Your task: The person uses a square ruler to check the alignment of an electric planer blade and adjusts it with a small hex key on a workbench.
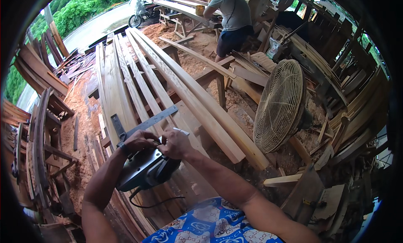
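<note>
Soft daylight fills the scene, coming in from the open side beyond the far end of the long planks (168, 87). The road (94, 26) and bushes (84, 5) out there are bright and slightly washed out. The planks are evenly lit, with a pale sheen on their upper faces and no hard shadows. To the right of the planks, behind the fan (280, 105), the stacked wood sinks into dim shade. A black ring frames the round picture, and straight boards bow strongly toward it. Focus is fair at the centre, softer near the rim.
</note>
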`<state>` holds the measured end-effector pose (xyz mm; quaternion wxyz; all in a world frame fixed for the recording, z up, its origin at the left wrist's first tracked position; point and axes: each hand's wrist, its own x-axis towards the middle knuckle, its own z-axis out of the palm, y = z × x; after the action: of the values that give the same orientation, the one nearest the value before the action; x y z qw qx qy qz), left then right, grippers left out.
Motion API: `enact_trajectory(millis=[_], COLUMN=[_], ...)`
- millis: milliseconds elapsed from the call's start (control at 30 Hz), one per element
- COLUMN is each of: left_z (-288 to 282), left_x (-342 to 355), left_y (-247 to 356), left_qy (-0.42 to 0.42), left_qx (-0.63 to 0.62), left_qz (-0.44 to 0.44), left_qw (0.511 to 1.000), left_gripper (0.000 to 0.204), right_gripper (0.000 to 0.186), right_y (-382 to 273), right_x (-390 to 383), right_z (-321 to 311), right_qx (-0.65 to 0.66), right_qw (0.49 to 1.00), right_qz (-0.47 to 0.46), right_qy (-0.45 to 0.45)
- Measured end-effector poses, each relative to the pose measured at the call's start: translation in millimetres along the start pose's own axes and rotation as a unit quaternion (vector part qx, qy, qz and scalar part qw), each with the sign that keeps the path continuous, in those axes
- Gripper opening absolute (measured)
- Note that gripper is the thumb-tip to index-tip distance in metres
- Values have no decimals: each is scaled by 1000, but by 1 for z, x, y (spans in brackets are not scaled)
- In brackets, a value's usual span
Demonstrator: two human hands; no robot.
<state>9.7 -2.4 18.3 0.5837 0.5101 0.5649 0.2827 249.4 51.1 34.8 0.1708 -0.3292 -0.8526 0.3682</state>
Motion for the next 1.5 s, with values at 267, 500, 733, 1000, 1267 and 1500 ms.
enact_trajectory(millis=[267, 500, 733, 1000, 1267, 1500], left_z=[-6, -1, 0, -1, 4, 0], left_x=[2, 5, 1, 1, 2, 2], left_y=[-6, -5, -1, 1, 6, -4], left_qy=[-40, 26, -6, -14, 53, 26], left_qx=[-48, 128, 40, 54, 168, 42], left_qz=[9, -30, 9, 32, -14, 9], left_qw=[998, 991, 999, 998, 984, 999], left_gripper=[29, 27, 29, 26, 22, 20], right_gripper=[29, 29, 24, 24, 30, 26], right_y=[4, 3, 5, 8, 6, 3], right_x=[1, 2, 2, 3, 2, 1], right_z=[1, 0, 6, 8, 4, 3], right_qx=[3, 0, -1, -18, -6, -16], right_qw=[1000, 999, 996, 996, 999, 999], right_qz=[-22, -37, -60, -52, -40, -24], right_qy=[14, 6, 68, 74, 27, 13])
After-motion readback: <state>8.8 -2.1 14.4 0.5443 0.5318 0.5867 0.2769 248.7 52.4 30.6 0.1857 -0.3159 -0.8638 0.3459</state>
